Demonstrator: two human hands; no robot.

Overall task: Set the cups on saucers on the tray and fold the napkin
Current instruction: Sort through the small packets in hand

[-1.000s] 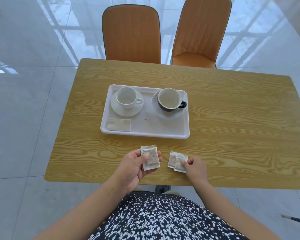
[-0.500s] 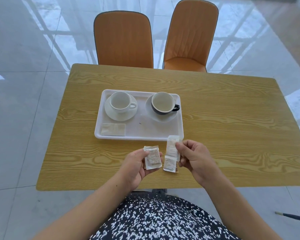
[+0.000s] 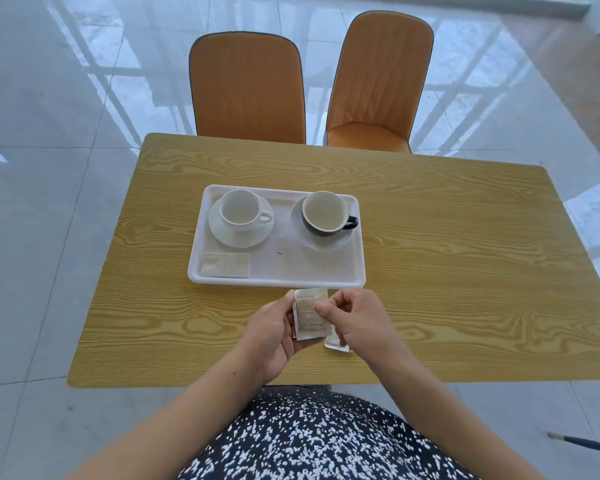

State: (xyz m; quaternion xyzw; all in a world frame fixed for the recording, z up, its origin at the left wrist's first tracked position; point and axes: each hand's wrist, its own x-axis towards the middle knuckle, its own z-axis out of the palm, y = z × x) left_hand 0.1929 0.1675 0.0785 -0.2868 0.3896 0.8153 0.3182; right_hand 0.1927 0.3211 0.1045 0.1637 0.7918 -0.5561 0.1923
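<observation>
Both hands had closed together since earlier — left hand (image 3: 274, 336) and right hand (image 3: 355, 323) pinched the sachets (image 3: 310, 315) between fingertips.

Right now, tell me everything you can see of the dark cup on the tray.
The dark cup is glossy, likely ceramic, dark outside and pale inside with a light rim. It looks empty and stands upright on a white saucer at the tray's far right. Its dark handle points right, toward the tray's edge. Neither hand touches it.

Wooden table (image 3: 447, 258) (white tray (image 3: 326, 275) atop)
</observation>
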